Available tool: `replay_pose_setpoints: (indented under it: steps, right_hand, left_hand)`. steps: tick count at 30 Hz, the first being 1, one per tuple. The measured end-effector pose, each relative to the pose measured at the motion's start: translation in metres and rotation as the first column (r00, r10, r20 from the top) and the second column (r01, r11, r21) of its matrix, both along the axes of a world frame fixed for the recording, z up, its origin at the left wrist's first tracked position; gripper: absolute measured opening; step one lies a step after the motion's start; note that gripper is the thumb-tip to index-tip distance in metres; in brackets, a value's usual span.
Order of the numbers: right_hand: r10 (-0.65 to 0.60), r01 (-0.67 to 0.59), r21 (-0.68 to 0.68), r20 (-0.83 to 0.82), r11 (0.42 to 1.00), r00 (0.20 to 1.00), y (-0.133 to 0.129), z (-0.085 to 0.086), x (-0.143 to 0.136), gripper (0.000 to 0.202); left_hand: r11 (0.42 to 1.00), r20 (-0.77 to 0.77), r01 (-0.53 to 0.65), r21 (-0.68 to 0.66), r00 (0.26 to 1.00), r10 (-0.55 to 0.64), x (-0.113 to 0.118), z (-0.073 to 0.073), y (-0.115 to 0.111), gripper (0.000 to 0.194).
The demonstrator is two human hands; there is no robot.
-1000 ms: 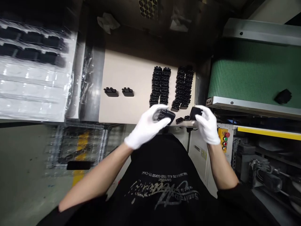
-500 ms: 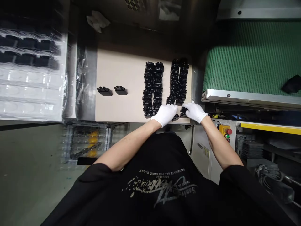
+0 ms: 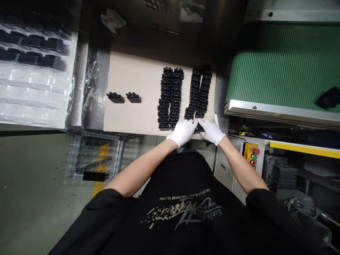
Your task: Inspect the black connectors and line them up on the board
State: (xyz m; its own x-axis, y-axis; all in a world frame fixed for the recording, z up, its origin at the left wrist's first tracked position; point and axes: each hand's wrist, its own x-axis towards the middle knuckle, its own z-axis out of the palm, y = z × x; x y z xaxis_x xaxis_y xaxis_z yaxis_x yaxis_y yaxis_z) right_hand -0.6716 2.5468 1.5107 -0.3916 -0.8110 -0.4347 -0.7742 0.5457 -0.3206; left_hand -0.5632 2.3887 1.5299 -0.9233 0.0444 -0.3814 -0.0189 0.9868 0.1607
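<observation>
Your left hand (image 3: 183,131) and right hand (image 3: 211,131), both white-gloved, meet at the near edge of the beige board (image 3: 132,118), fingertips close together. Fingers bent, pointing inward, over the small black parts (image 3: 200,129) there — can't tell whether either hand grips one or just touches; gloves cover most of them. Right pair of black columns (image 3: 200,91) runs up the board just beyond your hands; left pair of black columns (image 3: 170,97) stands beside it, near end close to your left hand. Two lone black pieces (image 3: 133,98) sit well apart, toward the board's left side. Right of the board: green conveyor belt (image 3: 271,74) with a dark piece (image 3: 328,97) on it. Far left — clear plastic tray (image 3: 29,88), blurred, black items in its upper rows.
</observation>
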Motion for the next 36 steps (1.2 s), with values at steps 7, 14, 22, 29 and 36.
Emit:
replay_pose_setpoints:
  steps: [7, 14, 22, 29, 36]
  right_hand:
    - [-0.014, 0.015, 0.035, -0.019, 0.999, 1.000, -0.010, 0.000, -0.006, 0.072]
    - [-0.040, 0.040, 0.054, -0.004, 0.998, 0.999, -0.009, 0.015, -0.009, 0.067]
    - [-0.201, 0.213, 0.041, -0.194, 0.976, 0.960, -0.039, 0.041, -0.021, 0.036]
    - [-0.154, 0.201, 0.140, -0.290, 0.969, 0.944, -0.071, 0.038, -0.026, 0.029]
    - [-0.219, 0.278, 0.178, -0.295, 0.944, 0.930, -0.078, 0.039, -0.014, 0.029]
  left_hand:
    - [1.000, 0.015, -0.009, -0.013, 1.000, 0.009, -0.004, 0.007, -0.009, 0.056]
    - [0.999, -0.076, -0.031, 0.044, 0.997, 0.034, 0.009, 0.016, -0.032, 0.060]
    - [0.995, 0.028, 0.094, -0.021, 0.995, -0.093, -0.041, 0.024, -0.069, 0.034]
    - [0.971, -0.027, 0.238, -0.008, 0.971, -0.238, -0.062, 0.013, -0.066, 0.038]
    - [0.967, -0.125, 0.253, -0.006, 0.960, -0.252, -0.058, 0.005, -0.067, 0.041]
